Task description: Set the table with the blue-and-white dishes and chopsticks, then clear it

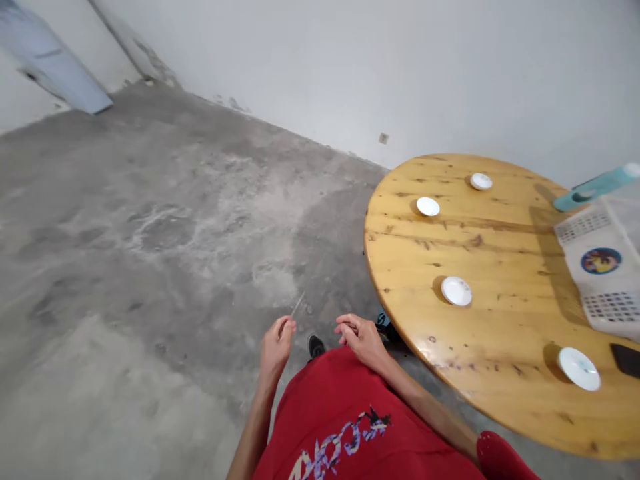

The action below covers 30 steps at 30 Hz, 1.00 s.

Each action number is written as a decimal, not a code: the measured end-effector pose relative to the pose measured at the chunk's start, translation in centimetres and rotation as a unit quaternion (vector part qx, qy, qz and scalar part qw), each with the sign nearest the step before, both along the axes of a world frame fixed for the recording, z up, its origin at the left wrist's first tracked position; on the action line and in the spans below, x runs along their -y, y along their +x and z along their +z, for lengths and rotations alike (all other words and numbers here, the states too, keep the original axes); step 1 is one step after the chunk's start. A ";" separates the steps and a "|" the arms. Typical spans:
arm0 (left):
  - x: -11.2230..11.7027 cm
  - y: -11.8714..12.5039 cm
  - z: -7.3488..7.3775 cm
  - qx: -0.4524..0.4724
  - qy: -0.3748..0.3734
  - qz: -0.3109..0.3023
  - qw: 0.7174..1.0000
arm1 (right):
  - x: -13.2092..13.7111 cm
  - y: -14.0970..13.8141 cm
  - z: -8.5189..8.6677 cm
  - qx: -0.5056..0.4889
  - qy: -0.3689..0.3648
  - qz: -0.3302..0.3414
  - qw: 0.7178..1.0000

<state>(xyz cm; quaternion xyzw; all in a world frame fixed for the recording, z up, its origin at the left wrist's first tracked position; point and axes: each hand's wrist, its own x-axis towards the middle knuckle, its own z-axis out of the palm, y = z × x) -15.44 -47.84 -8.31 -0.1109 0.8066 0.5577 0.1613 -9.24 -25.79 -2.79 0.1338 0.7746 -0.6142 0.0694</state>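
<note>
My left hand (278, 343) is held low in front of my body, closed in a pinch. From its fingertips a thin, pale stick (298, 304) points up and away over the floor; its exact kind is too small to tell. To the right, apart from it, is my right hand (361, 339), in front of my red shirt (345, 413). Its fingers are curled in toward the thumb, and anything inside them is hidden. This hand is the one nearer to the round table's edge.
A round wooden table (500, 257) stands at right. On it are small white dishes, including a near one (579, 369) and a middle one (456, 291). There too are a white plastic basket (575, 267), a turquoise bottle-like object (593, 188) and a dark flat object (626, 360). Concrete floor (165, 280) lies left.
</note>
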 end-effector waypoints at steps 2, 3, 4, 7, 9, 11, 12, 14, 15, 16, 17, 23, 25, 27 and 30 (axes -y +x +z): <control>-1.7 -2.7 0.1 0.003 0.019 -0.039 0.999 | 0.3 -1.2 -0.1 0.014 0.007 -0.006 1.000; -2.8 -4.0 0.2 0.005 0.029 -0.059 0.998 | 0.3 -1.9 -0.2 0.019 0.012 -0.011 1.000; -3.8 -5.2 0.4 0.006 0.039 -0.082 0.996 | 0.2 -2.8 -0.2 0.022 0.016 -0.018 0.999; -6.6 -9.5 0.7 0.004 0.061 -0.142 0.988 | -0.5 -6.6 -0.7 0.025 0.027 -0.042 0.998; -7.6 -12.7 0.7 0.005 0.061 -0.170 0.984 | -1.2 -9.9 -1.3 0.024 0.031 -0.048 0.998; -7.9 -16.2 0.7 0.011 0.044 -0.170 0.984 | -1.9 -13.5 -1.8 0.019 0.036 -0.044 0.998; -7.8 -18.1 0.6 0.015 0.032 -0.158 0.987 | -2.4 -15.5 -1.9 0.016 0.041 -0.042 0.998; -7.3 -21.8 0.4 0.033 0.011 -0.119 0.992 | -3.4 -19.6 -1.7 0.009 0.057 -0.043 0.997; -7.0 -23.6 0.3 0.046 0.010 -0.098 0.994 | -4.0 -21.7 -1.4 0.007 0.066 -0.045 0.997; -6.8 -25.4 0.1 0.059 0.007 -0.078 0.995 | -4.7 -23.7 -1.0 0.005 0.074 -0.050 0.996; -6.5 -27.2 0.0 0.075 -0.002 -0.061 0.995 | -5.5 -25.6 -0.6 0.004 0.081 -0.055 0.995; -6.6 -34.7 -0.3 0.104 -0.041 -0.061 0.992 | -9.0 -34.4 1.1 0.015 0.101 -0.079 0.992; -7.2 -36.9 -0.6 0.123 -0.046 -0.077 0.988 | -9.5 -36.4 1.2 0.023 0.113 -0.074 0.991; -8.1 -39.6 -1.1 0.138 -0.051 -0.104 0.984 | -9.7 -38.1 1.1 0.032 0.133 -0.077 0.988; -9.8 -45.1 -2.1 0.136 -0.060 -0.173 0.974 | -9.9 -40.4 0.6 0.033 0.141 -0.115 0.983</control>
